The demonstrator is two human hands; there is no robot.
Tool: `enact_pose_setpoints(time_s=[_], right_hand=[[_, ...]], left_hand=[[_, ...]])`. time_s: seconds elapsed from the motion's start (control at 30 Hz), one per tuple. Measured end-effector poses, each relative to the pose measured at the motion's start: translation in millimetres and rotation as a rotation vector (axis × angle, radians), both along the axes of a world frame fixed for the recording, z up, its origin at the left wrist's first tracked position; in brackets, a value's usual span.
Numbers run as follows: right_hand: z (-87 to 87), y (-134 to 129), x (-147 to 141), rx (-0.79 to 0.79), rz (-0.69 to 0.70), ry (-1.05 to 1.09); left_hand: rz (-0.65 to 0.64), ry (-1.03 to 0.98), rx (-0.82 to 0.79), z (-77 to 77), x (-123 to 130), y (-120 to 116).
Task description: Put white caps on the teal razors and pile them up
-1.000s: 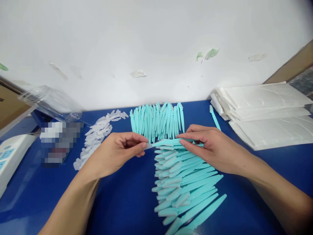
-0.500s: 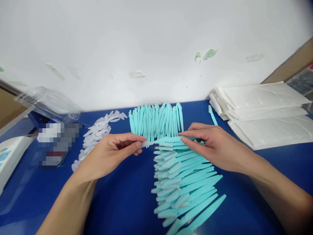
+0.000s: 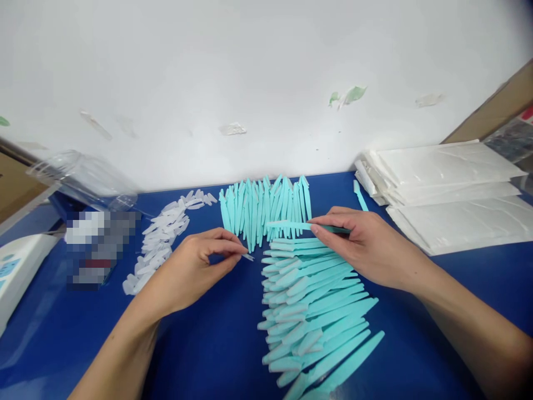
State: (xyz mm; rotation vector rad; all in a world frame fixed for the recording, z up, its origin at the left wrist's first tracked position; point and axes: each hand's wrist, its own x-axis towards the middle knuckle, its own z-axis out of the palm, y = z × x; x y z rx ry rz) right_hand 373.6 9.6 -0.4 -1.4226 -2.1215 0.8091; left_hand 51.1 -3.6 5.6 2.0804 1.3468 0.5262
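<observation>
My left hand (image 3: 208, 264) pinches a small clear cap (image 3: 249, 256), whose end sticks out past the fingertips. Between the thumb and fingers of my right hand (image 3: 362, 239) is a turquoise stick (image 3: 287, 225), pointing left over the near ends of the back row. That row of turquoise sticks (image 3: 262, 208) lies side by side near the wall. A larger pile of turquoise sticks with pale covered ends (image 3: 316, 311) spreads below my right hand. Loose clear caps (image 3: 160, 239) lie heaped behind my left hand. Cap and held stick are apart.
White flat packets (image 3: 458, 194) are stacked at the right, with one lone turquoise stick (image 3: 360, 194) beside them. At the left are a clear plastic container (image 3: 83, 178), a blurred-out item and a white device (image 3: 25, 272). A pale wall (image 3: 250, 72) bounds the blue table (image 3: 195, 344).
The stick in my right hand has come away from the cap in my left hand and now sits slightly higher. My left hand has shifted slightly down.
</observation>
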Motion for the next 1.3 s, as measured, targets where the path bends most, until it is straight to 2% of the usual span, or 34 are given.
enact_pose_setpoints(time_s=[0.1,0.17,0.3,0.4,0.8,1.0,1.17,1.3], right_hand=[[2.8,-3.0,-2.3,-0.015,0.028,-0.001],[4.0,-4.7,-3.0,-0.027,0.037,0.002],[5.1,-5.8,-2.1,-0.018,0.038,0.019],[6.4,-5.7,-1.0,-0.023,0.047,0.036],[10.6,-3.4,3.4,-0.093,0.133,0.116],[10.0,-1.4,6.9,-0.102,0.158,0.132],[11.4,-2.2,5.6,-0.078,0.179,0.112],[11.8,-1.5,5.8,-0.083,0.178,0.115]], left_hand=[[0.129,-0.057,0.246,0.1,3.3,-2.8],[0.167,-0.032,0.451,-1.9,8.1,-6.3],[0.042,-0.018,0.726,-10.1,17.3,-12.0],[-0.039,-0.087,0.845,-15.2,20.9,-12.0],[-0.085,-0.221,0.756,-14.8,23.6,-8.3],[-0.075,-0.207,0.789,-12.0,21.7,-10.9],[-0.126,-0.174,0.776,-11.2,23.3,-13.4],[-0.087,-0.154,0.813,-11.3,20.3,-13.6]])
